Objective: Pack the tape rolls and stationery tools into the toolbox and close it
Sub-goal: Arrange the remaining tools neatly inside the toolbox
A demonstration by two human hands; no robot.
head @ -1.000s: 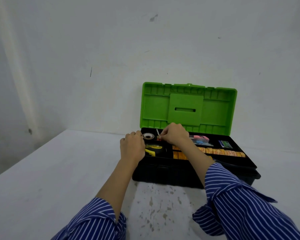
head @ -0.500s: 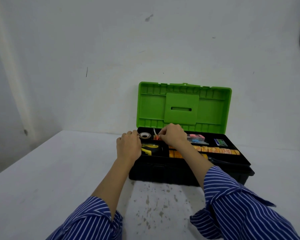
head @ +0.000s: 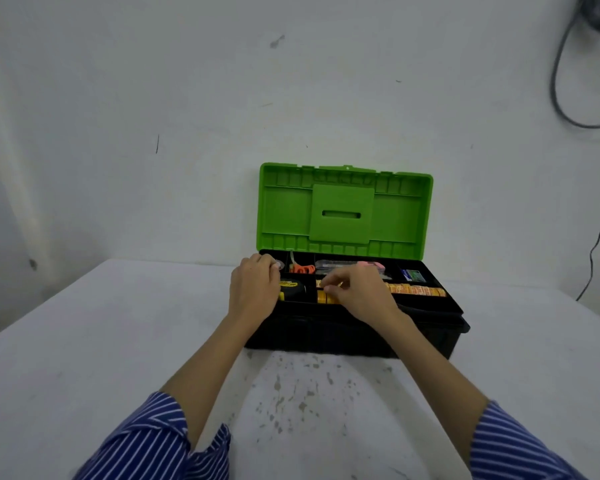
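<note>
The toolbox (head: pixel 354 336) has a black base and an upright green lid (head: pixel 343 209). My left hand (head: pixel 253 289) curls its fingers over the tray's left rear rim, covering most of a clear tape roll (head: pixel 279 264). A yellow tape measure (head: pixel 291 289) lies just right of that hand. Orange-handled scissors (head: pixel 302 269) lie in a rear compartment. My right hand (head: pixel 357 292) hovers over the left end of a row of yellow tape rolls (head: pixel 416 290), its fingers loosely curled with nothing visible in them.
A pink-and-clear tool (head: pixel 371 265) and a small blue-green pack (head: pixel 413 275) lie in the rear compartments. The box stands near the wall on a white, paint-flecked table (head: pixel 118 341). Dark cables (head: pixel 568 98) hang on the wall at the right.
My right hand has left the scissors in their rear compartment and drawn back over the yellow tape rolls. My left hand has shifted slightly right, onto the clear tape roll's corner.
</note>
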